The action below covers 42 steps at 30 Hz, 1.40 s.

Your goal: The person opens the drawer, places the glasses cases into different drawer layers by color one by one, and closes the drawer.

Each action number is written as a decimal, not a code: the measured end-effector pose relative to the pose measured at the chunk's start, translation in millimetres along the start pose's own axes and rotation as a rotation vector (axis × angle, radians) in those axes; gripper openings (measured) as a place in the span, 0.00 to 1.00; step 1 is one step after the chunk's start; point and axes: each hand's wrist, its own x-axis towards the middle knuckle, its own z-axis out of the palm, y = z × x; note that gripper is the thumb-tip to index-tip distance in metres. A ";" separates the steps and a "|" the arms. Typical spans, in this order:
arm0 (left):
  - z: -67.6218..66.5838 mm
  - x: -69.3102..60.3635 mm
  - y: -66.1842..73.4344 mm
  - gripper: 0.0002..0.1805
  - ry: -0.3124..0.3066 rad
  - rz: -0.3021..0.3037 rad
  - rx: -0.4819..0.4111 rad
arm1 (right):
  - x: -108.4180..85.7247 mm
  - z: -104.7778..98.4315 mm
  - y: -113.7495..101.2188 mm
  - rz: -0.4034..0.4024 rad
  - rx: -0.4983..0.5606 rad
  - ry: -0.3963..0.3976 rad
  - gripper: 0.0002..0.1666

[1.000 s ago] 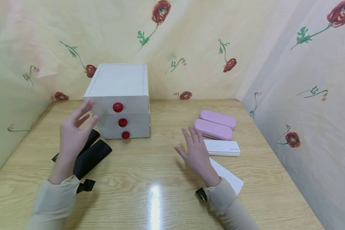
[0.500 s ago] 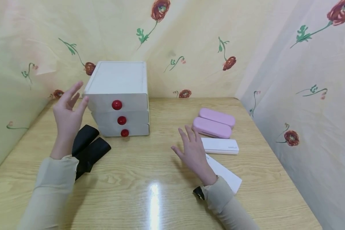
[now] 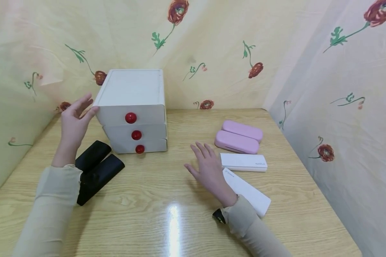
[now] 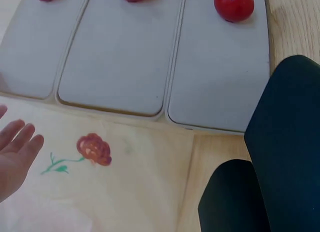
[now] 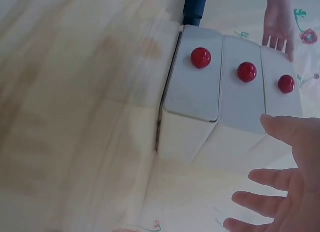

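A white three-drawer box (image 3: 132, 116) with round red knobs stands at the back left, every drawer closed. My left hand (image 3: 75, 119) is at its upper left front corner, thumb and fingers spread. The thumb tip meets the corner's outline in the head view; whether it touches cannot be told. In the left wrist view, red knobs and drawer fronts (image 4: 215, 67) appear past the left hand (image 4: 15, 157). My right hand (image 3: 209, 171) hovers above the table with straight, spread fingers, holding nothing. Nearest to it are two slim white cases (image 3: 244, 161), lying at an angle to each other.
Two black cases (image 3: 104, 175) lie side by side below the left forearm, partly hidden by the sleeve. Two pink glasses cases (image 3: 238, 141) lie at the back right. The wooden table (image 3: 154, 185) meets a flowered cloth (image 3: 225, 53) behind and at the sides.
My left hand has moved left and up, then settled by the drawer box's corner, fingers drawn closer to it. The right hand has drifted slightly left. The cases and the drawers look unchanged.
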 end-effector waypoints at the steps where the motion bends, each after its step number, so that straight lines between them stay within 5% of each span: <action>1: -0.7 0.5 -1.5 0.29 -0.016 0.002 -0.009 | 1.2 0.1 -1.9 -0.005 0.010 0.000 0.37; 14: -6.8 6.8 -13.8 0.24 -0.169 0.087 -0.347 | 22.3 -0.3 -38.1 -0.023 0.236 -0.031 0.33; 17: -4.3 7.0 -15.7 0.23 -0.184 0.089 -0.365 | 26.7 -0.8 -41.2 -0.006 0.316 -0.040 0.30; 26: -3.2 7.1 -17.0 0.22 -0.172 0.078 -0.226 | 32.3 -1.8 -39.2 0.028 0.500 -0.042 0.25; 42: 6.4 3.8 -15.9 0.21 -0.190 0.158 -0.062 | 35.3 1.9 -40.5 0.033 0.510 -0.080 0.25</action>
